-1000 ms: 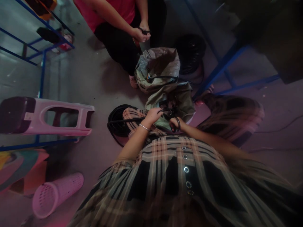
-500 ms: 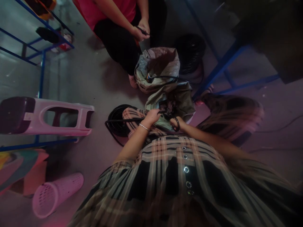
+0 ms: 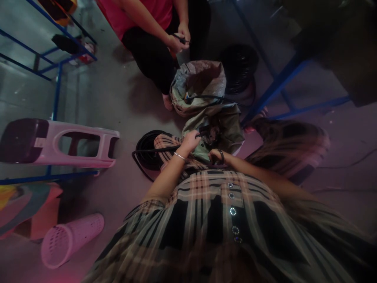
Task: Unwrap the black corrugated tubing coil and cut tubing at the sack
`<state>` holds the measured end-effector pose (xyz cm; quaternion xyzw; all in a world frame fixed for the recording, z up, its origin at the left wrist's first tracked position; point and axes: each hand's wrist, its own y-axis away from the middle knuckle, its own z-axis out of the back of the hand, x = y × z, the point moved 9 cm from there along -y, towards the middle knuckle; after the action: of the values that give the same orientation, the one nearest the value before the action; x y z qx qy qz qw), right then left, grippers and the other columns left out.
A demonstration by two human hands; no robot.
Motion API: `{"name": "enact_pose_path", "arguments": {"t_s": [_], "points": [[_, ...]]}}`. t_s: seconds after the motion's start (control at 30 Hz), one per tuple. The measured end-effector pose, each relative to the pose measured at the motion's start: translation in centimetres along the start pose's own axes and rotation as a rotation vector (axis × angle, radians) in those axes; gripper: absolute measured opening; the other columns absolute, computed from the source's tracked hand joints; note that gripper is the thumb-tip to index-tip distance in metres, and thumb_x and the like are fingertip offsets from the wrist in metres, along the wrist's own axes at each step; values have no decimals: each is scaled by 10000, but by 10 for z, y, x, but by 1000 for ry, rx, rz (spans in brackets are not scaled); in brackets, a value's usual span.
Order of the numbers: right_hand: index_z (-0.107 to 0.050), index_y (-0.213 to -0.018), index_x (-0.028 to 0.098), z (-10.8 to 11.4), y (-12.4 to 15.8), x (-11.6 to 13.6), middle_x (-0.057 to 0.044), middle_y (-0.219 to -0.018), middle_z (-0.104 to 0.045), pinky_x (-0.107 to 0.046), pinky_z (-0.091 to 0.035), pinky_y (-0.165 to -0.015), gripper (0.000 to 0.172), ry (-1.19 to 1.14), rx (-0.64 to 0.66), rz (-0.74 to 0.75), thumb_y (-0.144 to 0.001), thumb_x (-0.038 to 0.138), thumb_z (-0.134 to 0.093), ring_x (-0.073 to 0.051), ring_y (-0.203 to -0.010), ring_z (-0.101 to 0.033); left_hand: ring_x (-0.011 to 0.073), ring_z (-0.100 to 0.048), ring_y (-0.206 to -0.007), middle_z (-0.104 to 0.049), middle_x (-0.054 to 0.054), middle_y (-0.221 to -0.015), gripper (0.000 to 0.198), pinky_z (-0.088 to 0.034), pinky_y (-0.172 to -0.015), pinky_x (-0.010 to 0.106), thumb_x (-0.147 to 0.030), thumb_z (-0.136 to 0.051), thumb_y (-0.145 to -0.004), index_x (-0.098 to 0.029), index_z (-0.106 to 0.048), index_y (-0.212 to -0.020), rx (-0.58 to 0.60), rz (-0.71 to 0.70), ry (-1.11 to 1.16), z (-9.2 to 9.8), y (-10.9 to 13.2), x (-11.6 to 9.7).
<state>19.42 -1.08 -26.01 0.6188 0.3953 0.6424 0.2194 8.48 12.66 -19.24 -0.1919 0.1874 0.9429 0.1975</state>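
Right hand (image 3: 216,156) drawn back from black cable tangle (image 3: 209,133), fingers uncurled; co-worker's hands (image 3: 180,41) lifted slightly, small black cable end (image 3: 183,38) held higher.

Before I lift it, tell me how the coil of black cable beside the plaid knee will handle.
The coil of black cable will probably feel heavy for its size, given its many packed turns. It looks flexible: a loose strand runs off it into the left hand, so it may sag or unwind. Being round, it could roll if stood on edge.
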Motion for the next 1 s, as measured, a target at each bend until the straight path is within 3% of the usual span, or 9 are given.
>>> {"name": "enact_pose_path", "arguments": {"t_s": [0.27,0.77,1.0], "points": [[-618,-680,142,4,-1,5,-46,-591,-628,-227,-317,-441,280,-2,-55,6,-880,336,-641,-115,-493,-491,229,-698,-1120,-773,101,-1181,275,-525,-1002,318,-162,-621,-928,-162,-763,-1165,0,-67,42,-11,0,-10],[-636,-612,143,7,5,16,-49,-501,-601,-239,-380,-478,241,-22,-88,117,-810,280,-627,-148,-498,-535,238,-691,-1085,-771,87,-1137,231,-523,-975,341,-190,-606,-941,-179,-745,-1125,67,-126,7,-19,3,-23],[-624,-648,150,10,-2,8,-45,-511,-615,-229,-363,-462,230,-83,-119,91,-830,290,-644,-142,-475,-563,254,-683,-1103,-765,108,-1184,258,-506,-962,339,-256,-574,-989,-190,-750,-1167,75,-146,-103,-7,10,-25]]}}
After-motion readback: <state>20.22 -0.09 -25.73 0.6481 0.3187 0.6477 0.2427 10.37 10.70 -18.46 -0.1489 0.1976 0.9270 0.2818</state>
